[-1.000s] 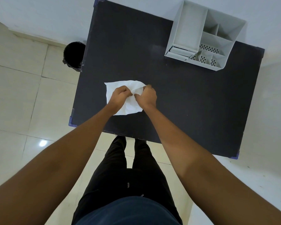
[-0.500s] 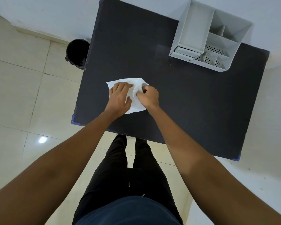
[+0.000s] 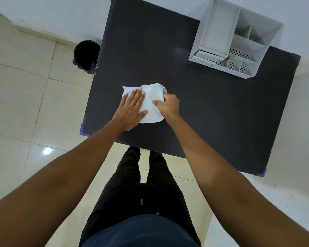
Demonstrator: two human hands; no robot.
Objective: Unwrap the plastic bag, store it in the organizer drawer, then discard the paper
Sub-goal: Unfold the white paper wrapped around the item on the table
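A crumpled white paper (image 3: pixel 151 102) lies on the black table (image 3: pixel 212 111), near its front left part. My left hand (image 3: pixel 131 108) rests flat on the paper's left half, fingers spread. My right hand (image 3: pixel 168 105) is closed on the paper's right edge, pinching a fold there. The plastic bag is not visible; whatever the paper wraps is hidden under it and my hands. The grey organizer (image 3: pixel 228 40) with its small drawer (image 3: pixel 206 55) stands at the table's far right.
A black waste bin (image 3: pixel 85 56) stands on the tiled floor beside the table's left edge. A white wall runs behind the table. My legs are below the table's front edge.
My left hand has opened from a pinch and now lies flat on the paper. My right hand has shifted to the paper's right edge and grips it.
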